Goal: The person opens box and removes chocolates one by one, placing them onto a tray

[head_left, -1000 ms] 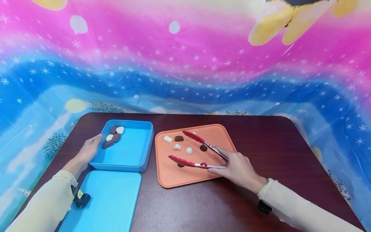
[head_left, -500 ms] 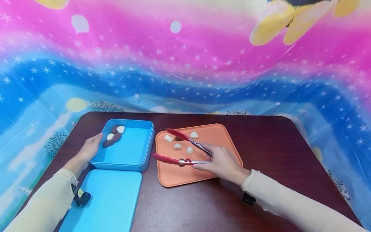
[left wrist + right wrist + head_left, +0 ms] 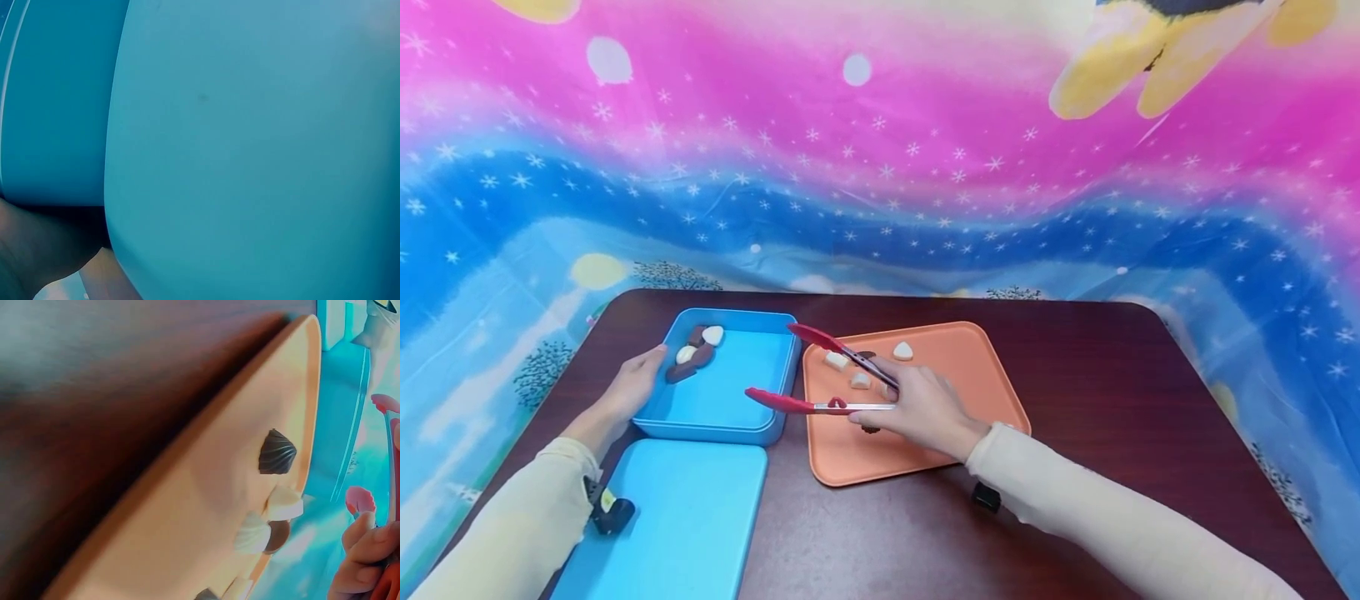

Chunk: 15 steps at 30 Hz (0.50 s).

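In the head view my right hand [image 3: 925, 408] grips red-tipped tongs [image 3: 778, 400], whose arms stand apart with nothing seen between the tips. Those tips reach from above the orange tray [image 3: 835, 467] over the right wall of a blue box [image 3: 730, 408]. My left hand [image 3: 628, 383] rests against the box's left side with fairly straight fingers. Brown and white chocolates [image 3: 685, 357] lie in the box's far left corner. On the tray are white chocolates [image 3: 902, 351] and a ribbed dark chocolate [image 3: 278, 453]. My right hand hides part of the tray.
A flat blue lid [image 3: 677, 517] lies in front of the box, close to its near wall. Dark wooden table [image 3: 1090, 392] surrounds the tray. Behind it hangs a patterned cloth [image 3: 880, 192].
My right hand has carried the spread tongs leftward from over the tray, so their tips now overlap the box's right side. My left hand and the chocolates in the box have stayed put.
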Available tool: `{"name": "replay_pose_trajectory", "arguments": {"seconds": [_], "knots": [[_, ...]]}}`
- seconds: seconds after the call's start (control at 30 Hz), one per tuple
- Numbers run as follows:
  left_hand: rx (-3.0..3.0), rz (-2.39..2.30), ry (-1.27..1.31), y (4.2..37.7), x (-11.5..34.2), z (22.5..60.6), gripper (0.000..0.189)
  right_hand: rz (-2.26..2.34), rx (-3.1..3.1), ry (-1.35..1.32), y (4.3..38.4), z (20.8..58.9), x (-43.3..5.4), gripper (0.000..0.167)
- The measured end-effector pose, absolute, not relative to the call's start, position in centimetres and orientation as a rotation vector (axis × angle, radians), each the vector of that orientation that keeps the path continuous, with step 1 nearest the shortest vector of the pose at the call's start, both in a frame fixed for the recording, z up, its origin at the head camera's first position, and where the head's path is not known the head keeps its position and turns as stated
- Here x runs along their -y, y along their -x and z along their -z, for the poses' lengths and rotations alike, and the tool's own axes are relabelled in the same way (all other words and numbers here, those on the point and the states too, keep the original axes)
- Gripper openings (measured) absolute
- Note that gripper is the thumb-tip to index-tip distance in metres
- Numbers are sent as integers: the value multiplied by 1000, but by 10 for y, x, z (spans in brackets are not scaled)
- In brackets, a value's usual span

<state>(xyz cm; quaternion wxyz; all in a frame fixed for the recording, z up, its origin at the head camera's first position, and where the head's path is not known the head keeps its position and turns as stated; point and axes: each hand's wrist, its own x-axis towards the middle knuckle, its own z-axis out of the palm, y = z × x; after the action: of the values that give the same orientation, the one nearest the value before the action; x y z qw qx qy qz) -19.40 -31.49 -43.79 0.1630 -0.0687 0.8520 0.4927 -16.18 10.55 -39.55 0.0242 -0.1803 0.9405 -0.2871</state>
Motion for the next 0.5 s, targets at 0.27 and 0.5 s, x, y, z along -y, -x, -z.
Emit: {"name": "replay_pose_trajectory", "arguments": {"seconds": [0.27,0.5], "knots": [[-2437,-1389,228,194,315,437,84,646,-3030,736,178,384,-73,75],[-2438,-1397,226,195,314,436,83,337,-3118,904,191,372,-41,82]]}}
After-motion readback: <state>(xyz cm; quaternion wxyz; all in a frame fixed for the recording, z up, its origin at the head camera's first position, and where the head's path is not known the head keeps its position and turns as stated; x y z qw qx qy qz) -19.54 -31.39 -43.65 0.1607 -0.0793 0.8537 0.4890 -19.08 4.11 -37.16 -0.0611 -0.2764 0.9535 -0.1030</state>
